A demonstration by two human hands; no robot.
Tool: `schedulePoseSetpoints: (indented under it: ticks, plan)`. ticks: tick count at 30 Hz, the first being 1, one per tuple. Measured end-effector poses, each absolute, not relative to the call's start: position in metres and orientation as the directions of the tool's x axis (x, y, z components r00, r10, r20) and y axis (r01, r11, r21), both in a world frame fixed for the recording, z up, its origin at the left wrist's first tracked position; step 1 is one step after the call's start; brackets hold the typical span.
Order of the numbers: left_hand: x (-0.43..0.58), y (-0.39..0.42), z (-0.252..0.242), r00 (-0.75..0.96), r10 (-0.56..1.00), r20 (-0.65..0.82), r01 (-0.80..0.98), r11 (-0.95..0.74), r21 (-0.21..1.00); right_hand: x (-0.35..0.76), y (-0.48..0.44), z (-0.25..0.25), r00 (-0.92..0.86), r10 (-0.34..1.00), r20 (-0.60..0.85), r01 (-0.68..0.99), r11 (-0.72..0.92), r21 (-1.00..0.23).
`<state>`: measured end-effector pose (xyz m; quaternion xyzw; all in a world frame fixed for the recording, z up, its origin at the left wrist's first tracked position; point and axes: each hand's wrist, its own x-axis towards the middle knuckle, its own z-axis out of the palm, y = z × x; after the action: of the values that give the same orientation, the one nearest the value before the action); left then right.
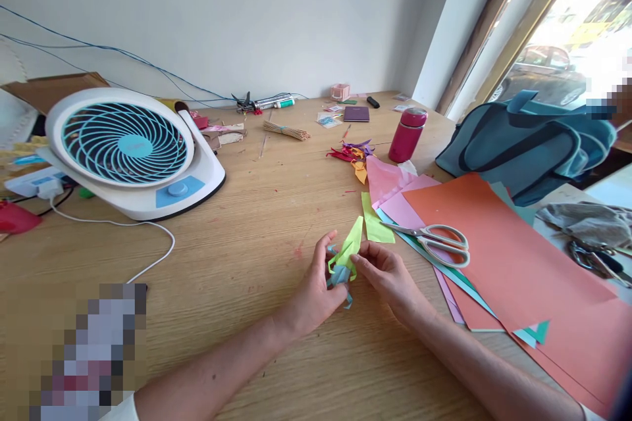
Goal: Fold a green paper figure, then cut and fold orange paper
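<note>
lime paper point(352, 241) partly hides the blue paper point(338, 275) gripped with it in both hands point(316, 289) point(390, 276).

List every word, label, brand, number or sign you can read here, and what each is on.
No text can be read with certainty.
Fan hub: a faint marking, too blurred to read.
White-and-green tube by the wall: any print is too small to read.
Dark purple booklet: any lettering on the cover is too small to make out.
Pixelated patch at lower left: nothing legible.
</note>
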<state>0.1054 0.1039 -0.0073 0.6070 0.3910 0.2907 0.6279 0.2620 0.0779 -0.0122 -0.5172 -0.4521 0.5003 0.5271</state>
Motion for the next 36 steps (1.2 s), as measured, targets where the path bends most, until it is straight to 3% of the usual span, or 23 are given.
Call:
schedulePoseSetpoints:
  ticks: [3,6,11,14,21,36]
  plan:
    - [0.101,0.105,-0.011,0.531,0.846,-0.049,0.227,-0.086,0.97,0.263,0.076,-0.012,0.109,0.994,0.01,0.191,-0.011,-0.982]
    - [0.093,0.104,-0.009,0.547,0.834,0.076,0.371,-0.323,0.871,0.264,0.071,-0.009,0.064,0.994,0.088,0.494,0.045,-0.869]
    - [0.071,0.095,0.0,0.625,0.766,0.149,0.476,-0.525,0.706,0.273,0.068,-0.008,0.007,0.988,0.152,0.695,0.105,-0.711]
    - [0.056,0.085,0.005,0.677,0.726,0.122,0.475,-0.557,0.681,0.279,0.072,-0.007,0.001,0.974,0.225,0.696,0.161,-0.699]
    - [0.053,0.077,0.003,0.779,0.616,0.117,0.43,-0.661,0.615,0.274,0.085,-0.007,-0.221,0.909,0.353,0.579,0.414,-0.703]
    - [0.06,0.077,-0.008,0.764,0.616,0.191,0.417,-0.698,0.582,0.269,0.088,-0.016,-0.132,0.969,0.207,0.665,0.241,-0.707]
